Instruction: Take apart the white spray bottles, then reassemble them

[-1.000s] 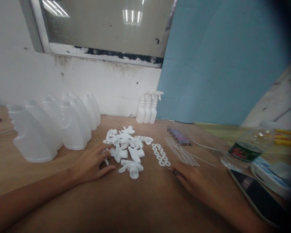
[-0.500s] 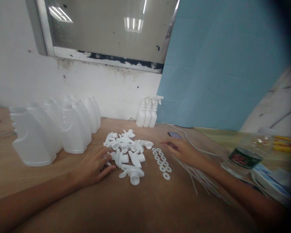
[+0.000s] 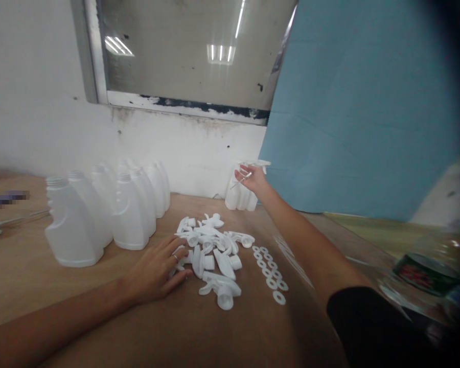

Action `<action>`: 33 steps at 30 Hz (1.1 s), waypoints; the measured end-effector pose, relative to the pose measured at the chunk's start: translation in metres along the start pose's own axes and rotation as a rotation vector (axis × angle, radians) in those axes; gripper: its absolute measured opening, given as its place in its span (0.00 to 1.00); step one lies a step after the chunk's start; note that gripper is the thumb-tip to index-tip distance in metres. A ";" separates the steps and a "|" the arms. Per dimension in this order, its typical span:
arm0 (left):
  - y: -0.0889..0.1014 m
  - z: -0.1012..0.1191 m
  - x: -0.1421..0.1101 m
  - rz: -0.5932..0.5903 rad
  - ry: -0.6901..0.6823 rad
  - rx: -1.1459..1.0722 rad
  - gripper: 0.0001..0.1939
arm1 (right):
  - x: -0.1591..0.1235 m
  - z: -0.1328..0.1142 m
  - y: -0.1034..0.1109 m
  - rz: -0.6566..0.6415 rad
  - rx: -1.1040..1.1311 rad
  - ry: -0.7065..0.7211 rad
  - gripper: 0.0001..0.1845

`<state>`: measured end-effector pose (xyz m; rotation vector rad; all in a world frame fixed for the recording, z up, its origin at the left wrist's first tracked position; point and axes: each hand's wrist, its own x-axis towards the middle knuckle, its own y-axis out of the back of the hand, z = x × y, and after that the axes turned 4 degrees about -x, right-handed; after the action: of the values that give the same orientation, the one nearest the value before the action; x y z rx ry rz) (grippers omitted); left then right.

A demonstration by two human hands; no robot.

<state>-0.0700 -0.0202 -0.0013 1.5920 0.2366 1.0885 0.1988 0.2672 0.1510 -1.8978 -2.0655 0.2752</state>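
Note:
My left hand (image 3: 156, 273) lies flat on the wooden table (image 3: 99, 317), fingers spread at the left edge of a pile of white spray-trigger heads (image 3: 212, 250). My right hand (image 3: 251, 177) is stretched far back to the assembled small spray bottles (image 3: 240, 197) by the wall, fingers curled around one bottle's trigger top. A row of white washers (image 3: 270, 273) lies right of the pile. Thin white dip tubes (image 3: 293, 258) lie beside my right forearm.
Several open-necked white plastic bottles (image 3: 107, 214) stand at the left. A clear bottle with a dark label (image 3: 421, 271) lies at the right. A blue sheet (image 3: 368, 107) leans against the wall behind; a window (image 3: 191, 51) sits above.
My right hand left the tubes near the front, passed over the washers and reached back to the spray bottles. The left hand stayed put. The view shifted left.

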 end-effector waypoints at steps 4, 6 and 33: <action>0.004 -0.001 0.002 0.030 0.012 -0.011 0.15 | -0.004 -0.007 -0.007 -0.066 0.133 -0.016 0.13; 0.008 -0.004 0.005 0.041 0.031 -0.048 0.15 | -0.014 -0.013 -0.010 -0.120 0.161 -0.024 0.13; 0.062 0.009 0.139 0.384 0.279 -1.168 0.37 | -0.218 -0.047 -0.051 -0.599 -0.399 0.423 0.22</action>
<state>-0.0107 0.0435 0.1233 0.4321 -0.4833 1.3613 0.1828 0.0420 0.1903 -1.2558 -2.3549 -0.6605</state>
